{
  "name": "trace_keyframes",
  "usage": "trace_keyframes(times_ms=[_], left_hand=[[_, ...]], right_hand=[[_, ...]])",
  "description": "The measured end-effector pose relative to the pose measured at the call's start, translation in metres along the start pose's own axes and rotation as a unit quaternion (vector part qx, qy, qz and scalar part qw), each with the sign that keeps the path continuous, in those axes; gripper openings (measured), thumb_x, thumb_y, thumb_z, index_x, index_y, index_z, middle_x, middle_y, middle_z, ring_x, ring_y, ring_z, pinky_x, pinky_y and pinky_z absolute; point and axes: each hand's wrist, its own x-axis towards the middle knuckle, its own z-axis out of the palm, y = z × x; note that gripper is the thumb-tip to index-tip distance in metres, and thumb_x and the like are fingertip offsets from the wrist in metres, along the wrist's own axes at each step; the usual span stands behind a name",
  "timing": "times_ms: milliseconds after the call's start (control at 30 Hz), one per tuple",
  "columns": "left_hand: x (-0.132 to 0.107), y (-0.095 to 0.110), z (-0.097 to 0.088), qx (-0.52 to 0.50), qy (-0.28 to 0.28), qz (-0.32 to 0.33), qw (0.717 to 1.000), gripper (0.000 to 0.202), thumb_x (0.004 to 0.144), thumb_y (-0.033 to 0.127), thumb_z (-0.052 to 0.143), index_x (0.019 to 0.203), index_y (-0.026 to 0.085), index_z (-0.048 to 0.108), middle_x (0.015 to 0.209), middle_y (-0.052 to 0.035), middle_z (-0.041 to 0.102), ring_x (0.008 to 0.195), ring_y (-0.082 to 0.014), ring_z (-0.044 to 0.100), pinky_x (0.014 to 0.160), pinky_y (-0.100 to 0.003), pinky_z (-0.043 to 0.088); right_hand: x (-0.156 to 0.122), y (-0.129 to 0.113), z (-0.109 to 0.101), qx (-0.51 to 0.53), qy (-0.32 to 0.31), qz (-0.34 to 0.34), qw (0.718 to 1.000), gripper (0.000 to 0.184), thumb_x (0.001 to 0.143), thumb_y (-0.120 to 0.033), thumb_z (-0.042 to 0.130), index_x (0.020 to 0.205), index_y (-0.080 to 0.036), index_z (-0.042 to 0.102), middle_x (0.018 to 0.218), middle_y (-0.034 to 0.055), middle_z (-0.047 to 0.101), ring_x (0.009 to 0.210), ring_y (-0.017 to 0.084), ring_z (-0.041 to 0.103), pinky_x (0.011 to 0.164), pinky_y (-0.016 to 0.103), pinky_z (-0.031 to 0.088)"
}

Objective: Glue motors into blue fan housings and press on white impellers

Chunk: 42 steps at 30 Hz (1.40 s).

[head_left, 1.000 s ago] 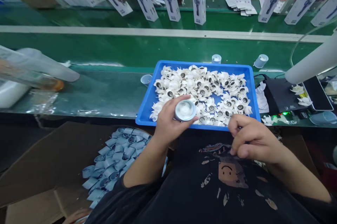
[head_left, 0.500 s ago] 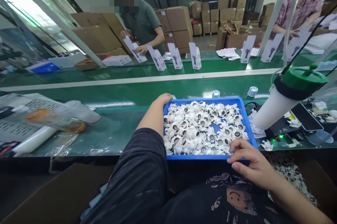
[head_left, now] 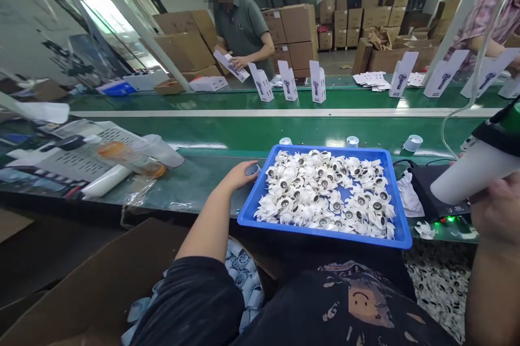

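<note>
My left hand [head_left: 238,177] is closed around a small light-blue round cap [head_left: 252,169], just left of the blue tray [head_left: 248,210]. In that tray lies a heap of white fan impellers [head_left: 300,186] with dark round hubs. At the right edge, my right hand [head_left: 498,210], smeared by motion, is wrapped against the underside of a thick white dispensing barrel [head_left: 467,175] with a black collar and green top. The barrel is tilted, its lower end over a black control box [head_left: 430,194] with green lights. My right fingers are partly hidden.
Light-blue caps [head_left: 413,143] stand along the green conveyor [head_left: 244,132]. Upright printed boxes [head_left: 319,83] line its far side, where a co-worker [head_left: 247,32] handles one. Below are light-blue parts [head_left: 244,275] and more impellers [head_left: 439,281]. A bottle [head_left: 130,159] lies left.
My left hand has left the tray's edge and now holds a light-blue cap. My right hand has moved from the tray to the barrel, which leans more. The view has shifted left.
</note>
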Motion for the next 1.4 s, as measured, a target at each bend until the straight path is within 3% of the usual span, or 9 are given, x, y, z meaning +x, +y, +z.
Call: trace_keyframes(times_ms=[133,233,300,367,467,567,700,833,1400], left_hand=[[-0.038,-0.009,0.0,-0.072,0.197,0.027,0.977,0.059,0.062,0.055,0.072,0.108,0.017,0.067,0.112,-0.0127,0.059,0.122,-0.038,0.055,0.111,-0.054,0.04],[-0.071,-0.001,0.0,-0.159,0.25,0.077,0.952,0.082,0.067,0.071,0.063,0.135,0.026,0.049,0.109,-0.0065,0.055,0.105,-0.0302,0.065,0.095,-0.048,0.055],[-0.095,0.018,0.007,-0.234,0.202,0.124,0.943,0.093,0.062,0.072,0.07,0.14,0.029,0.042,0.103,-0.0036,0.06,0.088,-0.0264,0.069,0.08,-0.043,0.061],[-0.12,0.048,0.021,-0.281,0.087,0.172,0.94,0.087,0.058,0.06,0.082,0.132,0.025,0.052,0.1,-0.0057,0.066,0.085,-0.0268,0.069,0.075,-0.039,0.06],[-0.151,0.102,0.051,-0.194,-0.116,0.24,0.944,0.053,0.068,0.037,0.08,0.115,0.019,0.064,0.107,-0.0109,0.071,0.097,-0.0288,0.069,0.084,-0.039,0.058],[-0.168,0.147,0.082,-0.129,-0.188,0.319,0.92,0.046,0.071,0.025,0.07,0.116,0.021,0.061,0.114,-0.0094,0.07,0.103,-0.0266,0.067,0.092,-0.041,0.054],[-0.177,0.177,0.106,-0.145,-0.169,0.377,0.899,0.054,0.072,0.039,0.077,0.118,0.019,0.057,0.111,-0.01,0.07,0.098,-0.026,0.067,0.086,-0.038,0.054],[-0.182,0.188,0.109,-0.171,-0.121,0.404,0.89,0.038,0.076,0.043,0.075,0.101,0.017,0.062,0.09,-0.0061,0.07,0.081,-0.0213,0.066,0.071,-0.032,0.053],[-0.184,0.2,0.112,-0.153,-0.108,0.372,0.909,0.037,0.072,0.039,0.077,0.097,0.017,0.06,0.085,-0.0055,0.069,0.077,-0.0221,0.065,0.065,-0.033,0.052]], right_hand=[[-0.002,-0.018,0.016,0.102,0.029,-0.01,0.994,0.06,0.044,-0.055,0.092,0.091,-0.03,0.065,0.091,0.0064,0.067,0.085,0.028,0.067,0.083,0.048,0.053],[-0.008,-0.036,0.022,0.142,-0.034,0.088,0.985,0.065,0.04,-0.052,0.095,0.093,-0.026,0.067,0.092,0.0099,0.069,0.07,0.026,0.067,0.065,0.043,0.057],[-0.012,-0.046,0.026,0.155,-0.091,0.125,0.976,0.06,0.041,-0.053,0.094,0.086,-0.021,0.07,0.083,0.0113,0.068,0.066,0.027,0.067,0.056,0.04,0.057],[-0.017,-0.055,0.031,0.183,-0.165,0.139,0.959,0.058,0.046,-0.057,0.091,0.085,-0.02,0.071,0.084,0.0114,0.068,0.073,0.029,0.069,0.062,0.042,0.059],[-0.025,-0.07,0.049,0.269,-0.252,0.162,0.915,0.058,0.052,-0.057,0.087,0.097,-0.025,0.069,0.093,0.006,0.069,0.079,0.026,0.069,0.072,0.045,0.061],[-0.034,-0.091,0.073,0.344,-0.282,0.182,0.877,0.052,0.054,-0.05,0.083,0.097,-0.027,0.064,0.083,-0.0009,0.067,0.069,0.019,0.066,0.068,0.037,0.061],[-0.041,-0.114,0.097,0.313,-0.276,0.196,0.887,0.053,0.055,-0.054,0.078,0.096,-0.027,0.059,0.101,-0.0008,0.067,0.083,0.02,0.068,0.078,0.039,0.06],[-0.047,-0.117,0.104,0.288,-0.278,0.151,0.904,0.048,0.065,-0.06,0.073,0.094,-0.024,0.06,0.097,0.0019,0.063,0.081,0.021,0.068,0.069,0.037,0.062],[-0.049,-0.113,0.106,0.362,-0.258,0.136,0.886,0.028,0.07,-0.041,0.081,0.089,-0.024,0.07,0.09,-0.0019,0.065,0.076,0.016,0.065,0.065,0.029,0.059]])
